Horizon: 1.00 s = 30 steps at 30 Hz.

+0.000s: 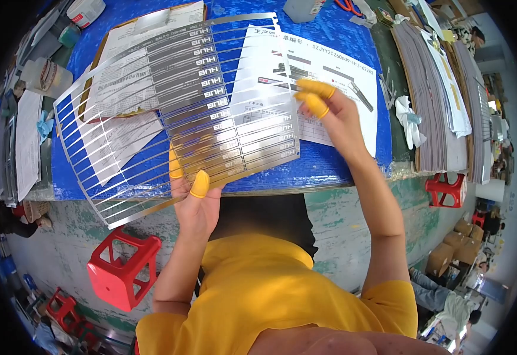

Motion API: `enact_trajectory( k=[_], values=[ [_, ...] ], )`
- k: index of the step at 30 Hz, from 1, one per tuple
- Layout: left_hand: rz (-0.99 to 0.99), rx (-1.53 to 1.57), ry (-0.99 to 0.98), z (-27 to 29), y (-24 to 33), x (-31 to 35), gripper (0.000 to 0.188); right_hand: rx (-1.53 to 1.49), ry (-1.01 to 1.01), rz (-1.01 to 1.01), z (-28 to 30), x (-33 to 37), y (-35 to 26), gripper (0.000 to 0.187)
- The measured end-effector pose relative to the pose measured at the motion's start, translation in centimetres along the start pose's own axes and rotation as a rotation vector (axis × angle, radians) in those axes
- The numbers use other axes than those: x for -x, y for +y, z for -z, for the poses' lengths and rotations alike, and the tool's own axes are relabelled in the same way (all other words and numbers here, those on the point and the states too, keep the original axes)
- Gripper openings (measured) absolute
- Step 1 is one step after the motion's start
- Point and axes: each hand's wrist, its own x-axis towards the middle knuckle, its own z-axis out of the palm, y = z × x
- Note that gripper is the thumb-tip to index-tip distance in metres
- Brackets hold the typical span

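Observation:
A thin, shiny metal sheet [184,77] is held tilted above the blue table. It is cut into several narrow parallel strips, with printed light lettering along dark and mirror-like parts; open slots show toward its left side. My left hand [196,204] pinches its lower edge, thumb in front and a finger behind. My right hand [332,112] is at the right edge, thumb and forefinger drawn together; whether they grip the edge or a small piece is unclear. Yellow finger cots [200,184] cover fingertips of both hands. Behind the sheet lies a printed paper [353,77] with pictures of strips.
The blue-covered table [323,168] carries a clipboard with papers [116,41], a plastic container [304,9], red-handled scissors [347,6] and a white tub [85,12]. Tall paper stacks [427,100] stand at right. Red stools [122,269] are on the floor.

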Motion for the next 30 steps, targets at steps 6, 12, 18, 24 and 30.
enact_trajectory(
  k=[6,12,18,24,30],
  values=[
    [0.0,0.003,0.008,0.2,0.0,0.1,0.053,-0.515,-0.261,-0.302,-2.3,1.9,-1.0,0.024],
    [0.021,-0.007,0.003,0.2,-0.1,0.0,0.052,-0.701,-0.188,-0.363,-3.1,2.2,-0.5,0.027],
    [0.006,0.017,0.011,0.3,0.0,0.2,0.055,-0.759,-0.217,-0.397,-3.0,1.9,-0.9,0.029],
    [0.021,0.004,-0.018,0.5,-0.1,0.1,0.057,-0.563,-0.289,-0.464,-2.3,1.6,-0.7,0.027],
    [0.022,-0.071,-0.01,0.2,-0.2,0.2,0.055,-0.493,-0.355,-0.362,-2.0,1.5,-0.4,0.026]
  ],
)
